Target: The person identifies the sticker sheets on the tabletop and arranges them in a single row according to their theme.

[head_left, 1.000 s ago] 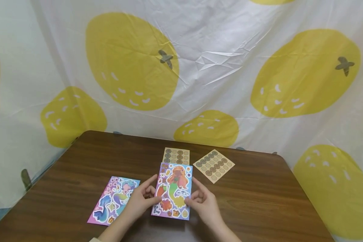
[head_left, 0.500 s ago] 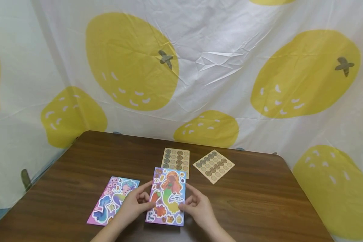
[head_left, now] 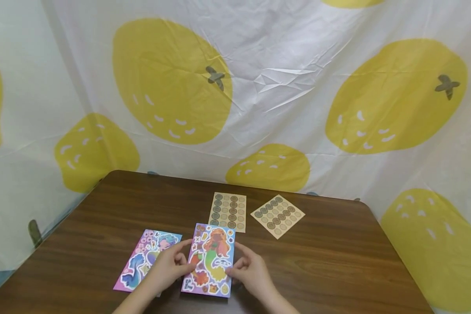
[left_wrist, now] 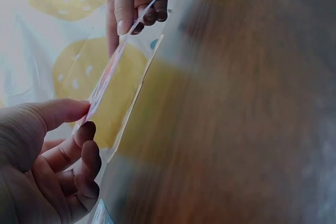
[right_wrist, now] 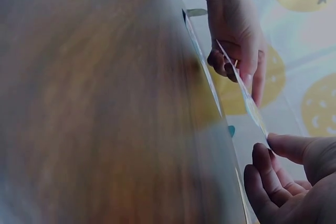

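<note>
A sticker sheet (head_left: pixel 209 261) with an orange-haired mermaid is held above the table by both hands. My left hand (head_left: pixel 170 266) pinches its left edge between thumb and fingers, and my right hand (head_left: pixel 252 271) pinches the right edge. Seen nearly edge-on in the left wrist view, the sheet (left_wrist: pixel 107 72) is off the tabletop. To the left lies a second mermaid sticker sheet (head_left: pixel 135 268) with blue hair and a blue tail, partly hidden by my left hand and forearm.
Two tan sheets of round stickers lie farther back: one straight sheet (head_left: pixel 227 211) behind the held sheet, one turned sheet (head_left: pixel 278 216) to its right. The brown wooden table (head_left: pixel 337 261) meets a lemon-print curtain (head_left: pixel 274 117) at the back.
Both hands have moved the held sticker sheet left and toward the person, uncovering more of the tan sheet behind it. The other sheets lie where they were.
</note>
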Action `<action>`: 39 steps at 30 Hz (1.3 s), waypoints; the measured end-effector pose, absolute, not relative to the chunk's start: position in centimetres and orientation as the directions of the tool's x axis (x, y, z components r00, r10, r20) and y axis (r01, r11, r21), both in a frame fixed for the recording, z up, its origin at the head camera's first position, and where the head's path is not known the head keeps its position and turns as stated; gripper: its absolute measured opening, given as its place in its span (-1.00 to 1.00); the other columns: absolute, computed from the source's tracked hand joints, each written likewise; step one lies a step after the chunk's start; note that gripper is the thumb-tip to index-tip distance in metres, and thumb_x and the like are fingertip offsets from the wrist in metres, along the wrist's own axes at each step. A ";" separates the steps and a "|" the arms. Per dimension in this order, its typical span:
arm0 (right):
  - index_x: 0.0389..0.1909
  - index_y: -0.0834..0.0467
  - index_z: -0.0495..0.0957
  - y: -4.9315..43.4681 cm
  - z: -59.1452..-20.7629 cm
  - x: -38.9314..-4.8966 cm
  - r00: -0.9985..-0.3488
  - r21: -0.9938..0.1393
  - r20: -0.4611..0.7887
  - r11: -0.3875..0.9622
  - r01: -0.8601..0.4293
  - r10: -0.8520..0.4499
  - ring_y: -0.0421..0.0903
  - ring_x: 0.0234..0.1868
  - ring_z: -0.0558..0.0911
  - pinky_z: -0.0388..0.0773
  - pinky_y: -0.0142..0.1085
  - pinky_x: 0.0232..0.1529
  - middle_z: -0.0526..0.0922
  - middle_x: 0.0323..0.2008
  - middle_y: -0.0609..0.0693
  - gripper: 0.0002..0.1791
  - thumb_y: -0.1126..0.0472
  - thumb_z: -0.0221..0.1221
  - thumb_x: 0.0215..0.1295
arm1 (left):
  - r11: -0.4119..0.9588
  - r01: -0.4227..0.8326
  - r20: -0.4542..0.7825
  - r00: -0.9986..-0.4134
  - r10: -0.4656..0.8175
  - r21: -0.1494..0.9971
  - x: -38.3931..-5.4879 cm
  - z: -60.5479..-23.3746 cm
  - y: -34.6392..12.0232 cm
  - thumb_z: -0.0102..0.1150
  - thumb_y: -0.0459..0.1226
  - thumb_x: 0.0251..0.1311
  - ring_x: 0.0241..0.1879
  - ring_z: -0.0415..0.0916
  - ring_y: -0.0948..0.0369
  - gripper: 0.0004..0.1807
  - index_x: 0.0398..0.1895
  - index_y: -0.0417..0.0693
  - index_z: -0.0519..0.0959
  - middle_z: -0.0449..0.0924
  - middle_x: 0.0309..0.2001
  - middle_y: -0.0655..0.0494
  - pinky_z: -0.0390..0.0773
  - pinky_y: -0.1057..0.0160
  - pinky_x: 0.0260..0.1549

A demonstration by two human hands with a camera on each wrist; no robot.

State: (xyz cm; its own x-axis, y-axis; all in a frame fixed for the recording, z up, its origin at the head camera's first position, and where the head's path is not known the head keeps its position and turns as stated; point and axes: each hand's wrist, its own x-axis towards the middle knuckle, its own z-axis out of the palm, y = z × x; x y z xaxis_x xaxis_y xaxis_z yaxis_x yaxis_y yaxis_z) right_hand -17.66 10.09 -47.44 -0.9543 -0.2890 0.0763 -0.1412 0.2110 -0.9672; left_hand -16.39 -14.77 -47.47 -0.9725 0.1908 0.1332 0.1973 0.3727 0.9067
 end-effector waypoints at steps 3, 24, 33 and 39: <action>0.33 0.43 0.20 9.8 -47.6 -17.6 -0.951 -0.967 0.075 0.210 -0.142 -0.299 -0.01 -0.69 0.57 0.57 -0.24 -0.66 0.62 -0.59 0.08 -0.15 0.44 0.37 -0.03 | 0.391 0.200 0.132 -0.972 0.195 0.898 -16.4 -47.7 -15.1 0.41 -0.28 0.00 -0.75 0.33 0.32 -0.25 0.29 -0.32 0.34 0.47 -0.70 0.17 0.41 0.36 -0.71; 0.31 0.39 0.24 8.2 -48.4 -17.3 -0.956 -0.922 0.024 0.362 -0.134 -0.292 -0.27 -0.86 0.36 0.35 -0.42 -0.84 0.57 -0.65 -0.07 -0.12 0.39 0.40 -0.09 | 0.440 0.134 0.057 -0.981 0.185 0.888 -16.3 -48.3 -16.4 0.41 -0.38 -0.08 -0.87 0.24 0.35 -0.23 0.27 -0.36 0.33 0.45 -0.74 0.16 0.29 0.42 -0.88; 0.28 0.42 0.28 7.5 -48.6 -17.5 -0.956 -0.897 0.023 0.416 -0.149 -0.292 -0.28 -0.89 0.32 0.30 -0.41 -0.88 0.55 -0.69 -0.08 -0.13 0.41 0.43 -0.14 | 0.472 0.129 0.055 -0.985 0.166 0.872 -16.4 -48.3 -16.6 0.40 -0.44 -0.14 -0.88 0.23 0.36 -0.26 0.19 -0.46 0.36 0.42 -0.76 0.16 0.28 0.40 -0.90; 0.28 0.40 0.28 7.0 -48.6 -17.8 -0.955 -0.883 -0.013 0.451 -0.128 -0.297 -0.28 -0.88 0.32 0.30 -0.43 -0.87 0.54 -0.70 -0.08 -0.11 0.39 0.44 -0.17 | 0.481 0.139 0.055 -0.981 0.184 0.866 -16.7 -48.7 -17.0 0.42 -0.43 -0.15 -0.89 0.24 0.37 -0.28 0.17 -0.46 0.38 0.41 -0.77 0.16 0.28 0.40 -0.90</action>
State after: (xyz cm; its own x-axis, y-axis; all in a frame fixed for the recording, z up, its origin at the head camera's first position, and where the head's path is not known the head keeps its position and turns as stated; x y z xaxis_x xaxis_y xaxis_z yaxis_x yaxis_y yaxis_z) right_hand -17.79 7.03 -48.65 -0.9549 -0.2966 -0.0132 -0.1280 0.4514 -0.8831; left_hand -16.68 -17.00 -48.71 -0.9814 0.1839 0.0550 0.1386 0.4813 0.8655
